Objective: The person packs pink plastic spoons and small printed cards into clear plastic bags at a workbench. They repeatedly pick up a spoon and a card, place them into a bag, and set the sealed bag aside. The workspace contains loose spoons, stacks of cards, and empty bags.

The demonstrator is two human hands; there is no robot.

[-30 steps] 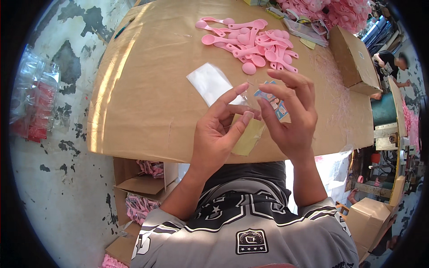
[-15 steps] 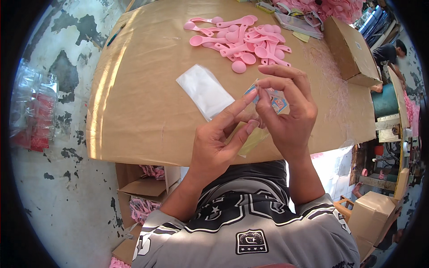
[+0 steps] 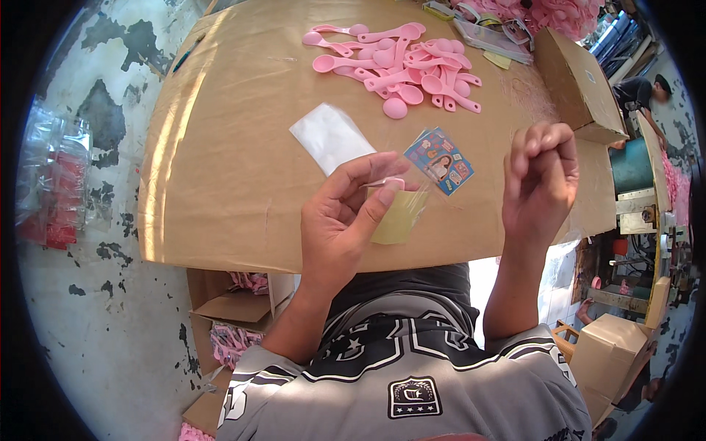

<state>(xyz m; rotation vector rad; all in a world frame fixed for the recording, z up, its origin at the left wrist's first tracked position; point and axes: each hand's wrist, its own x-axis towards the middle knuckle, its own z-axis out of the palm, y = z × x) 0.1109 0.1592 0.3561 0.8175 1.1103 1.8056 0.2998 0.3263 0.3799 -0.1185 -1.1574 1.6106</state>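
My left hand (image 3: 342, 217) is closed, with its thumb pressed on a clear plastic bag (image 3: 417, 198). A pink piece (image 3: 394, 181), like a spoon handle's end, shows at the thumb tip; the rest is hidden by the fingers. Beneath the bag lies a yellow paper (image 3: 393, 226). Out to the right, my right hand (image 3: 542, 176) is raised with its fingers curled together; what they pinch, if anything, is too small to see. Between the hands lie blue printed cards (image 3: 441, 160). Beyond my left hand is a stack of white, translucent bags (image 3: 331, 136).
Pink measuring spoons (image 3: 404, 70) are heaped at the table's far side. Thin clear strips (image 3: 540, 103) litter the right side, beside a cardboard box (image 3: 577, 84). A plastic tray (image 3: 493, 40) stands at the back. Another person (image 3: 643, 95) bends at far right.
My hands have come apart: the right has swung right, away from the bag. My left hand has stayed near its place, still holding the bag, and the blue cards are uncovered.
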